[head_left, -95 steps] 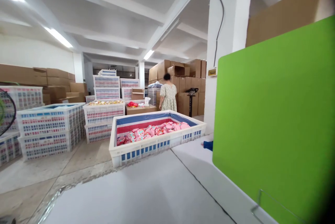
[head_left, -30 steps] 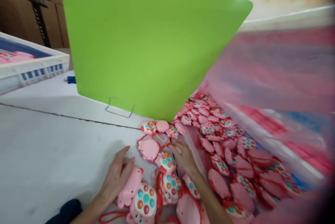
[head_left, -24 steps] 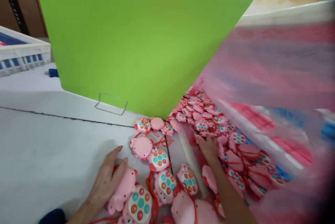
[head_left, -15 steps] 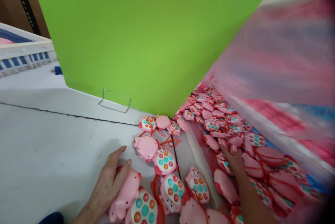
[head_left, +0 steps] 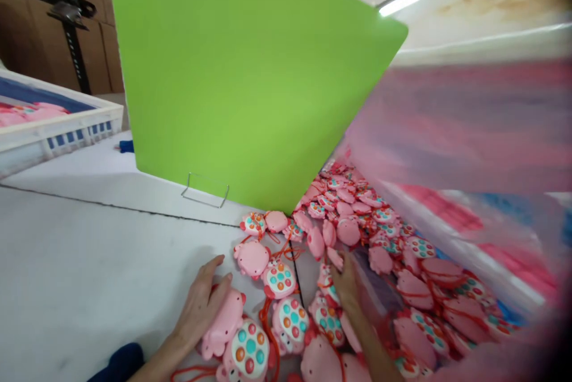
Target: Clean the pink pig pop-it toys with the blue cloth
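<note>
Pink animal-shaped pop-button toys with red cords lie loosely across the white table. My left hand (head_left: 201, 304) rests against the side of one pink toy (head_left: 227, 317), its thumb and fingers apart. Just in front of that hand, another toy (head_left: 250, 346) lies with its coloured buttons facing up. At the edge between table and heap, my right hand (head_left: 346, 280) has its fingers curled on a small pink toy (head_left: 335, 258); its fingertips are partly hidden. More toys touch one another around it, such as a face-up one (head_left: 328, 319).
A big heap of the same toys (head_left: 417, 292) fills a plastic-lined space on the right. A green board (head_left: 250, 84) stands across the table (head_left: 89, 263), with a wire bracket (head_left: 205, 197) at its base. A white crate (head_left: 67, 132) with pink toys is at left.
My right hand has gone into the heap and come back left to the table edge, with several toys now spilled there. My left hand has stayed on its toy. The view has tilted up slightly.
</note>
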`<action>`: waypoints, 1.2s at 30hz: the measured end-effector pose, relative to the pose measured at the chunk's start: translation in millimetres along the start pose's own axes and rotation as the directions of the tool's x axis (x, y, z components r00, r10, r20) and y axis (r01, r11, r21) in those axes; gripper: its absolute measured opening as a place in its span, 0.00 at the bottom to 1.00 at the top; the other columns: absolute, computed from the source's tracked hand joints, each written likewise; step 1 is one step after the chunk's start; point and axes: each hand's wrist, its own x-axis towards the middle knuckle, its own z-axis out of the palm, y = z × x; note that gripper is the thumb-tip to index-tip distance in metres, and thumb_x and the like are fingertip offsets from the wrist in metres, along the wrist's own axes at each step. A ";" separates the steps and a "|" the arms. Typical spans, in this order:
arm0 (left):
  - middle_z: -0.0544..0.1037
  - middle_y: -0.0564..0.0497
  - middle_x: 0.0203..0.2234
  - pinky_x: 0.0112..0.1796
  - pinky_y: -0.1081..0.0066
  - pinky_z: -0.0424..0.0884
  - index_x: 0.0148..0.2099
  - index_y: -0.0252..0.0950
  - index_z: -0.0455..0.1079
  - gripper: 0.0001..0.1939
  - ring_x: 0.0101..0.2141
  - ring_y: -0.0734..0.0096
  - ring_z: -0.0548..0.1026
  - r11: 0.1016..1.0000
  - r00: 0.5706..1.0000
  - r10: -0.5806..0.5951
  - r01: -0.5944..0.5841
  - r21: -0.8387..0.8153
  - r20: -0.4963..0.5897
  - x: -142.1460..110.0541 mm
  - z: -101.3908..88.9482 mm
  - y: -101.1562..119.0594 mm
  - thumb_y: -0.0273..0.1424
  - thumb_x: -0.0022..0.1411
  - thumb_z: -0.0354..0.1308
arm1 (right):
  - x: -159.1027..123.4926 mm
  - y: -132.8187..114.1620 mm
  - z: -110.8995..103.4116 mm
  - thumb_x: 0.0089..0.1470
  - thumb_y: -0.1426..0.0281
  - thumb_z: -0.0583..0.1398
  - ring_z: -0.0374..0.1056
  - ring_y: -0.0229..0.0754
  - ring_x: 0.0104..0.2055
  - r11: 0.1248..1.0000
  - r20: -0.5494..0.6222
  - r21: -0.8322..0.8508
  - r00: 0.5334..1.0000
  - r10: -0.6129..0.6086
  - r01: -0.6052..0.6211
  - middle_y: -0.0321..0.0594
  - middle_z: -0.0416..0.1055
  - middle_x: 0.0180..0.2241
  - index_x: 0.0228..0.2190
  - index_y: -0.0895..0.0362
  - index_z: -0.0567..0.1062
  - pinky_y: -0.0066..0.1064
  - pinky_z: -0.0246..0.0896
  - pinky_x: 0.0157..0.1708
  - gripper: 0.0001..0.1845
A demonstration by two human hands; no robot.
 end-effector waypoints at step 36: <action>0.77 0.42 0.32 0.25 0.70 0.69 0.43 0.29 0.69 0.14 0.27 0.66 0.74 0.246 0.925 -0.180 0.372 -0.895 0.335 -201.0 -220.5 50.0 0.28 0.53 0.59 | -301.0 -217.0 -33.9 0.49 0.52 0.54 0.70 0.52 0.42 0.795 0.193 0.605 0.960 -0.203 0.047 0.51 0.72 0.45 0.43 0.58 0.72 0.43 0.67 0.37 0.27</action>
